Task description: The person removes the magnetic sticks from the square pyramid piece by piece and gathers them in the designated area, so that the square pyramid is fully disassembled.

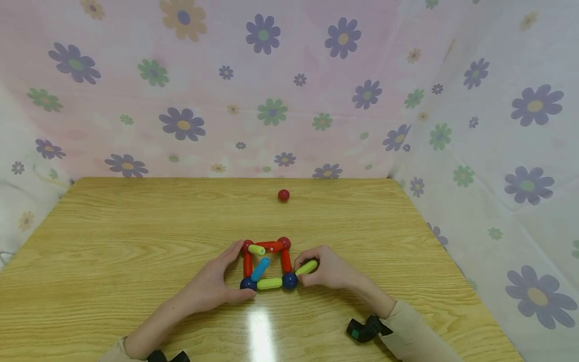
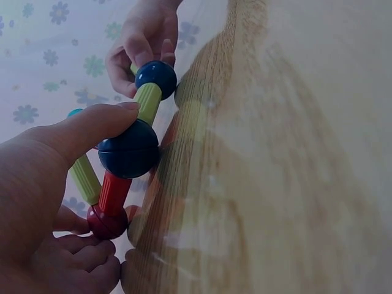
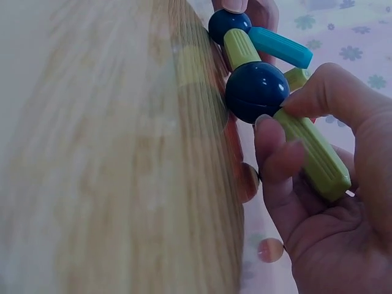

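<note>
A four-sided frame of magnetic sticks and balls lies on the table, with red balls at its back corners and dark blue balls at its front ones. My left hand (image 1: 212, 284) grips its left side: the thumb presses the front-left blue ball (image 2: 128, 149), and the fingers reach the back-left red ball (image 2: 107, 222). Between thumb and fingers, my right hand (image 1: 332, 269) pinches a yellow-green stick (image 3: 315, 160), whose end meets the front-right blue ball (image 3: 257, 92). A light blue stick (image 1: 260, 269) slants up from the front-left ball. Other sticks stand out from the back red balls.
A loose red ball (image 1: 283, 195) sits behind the frame, near the far side of the wooden table (image 1: 158, 216). Flowered cloth (image 1: 298, 115) hangs behind and to the right. Dark wrist devices (image 1: 368, 329) are on both forearms.
</note>
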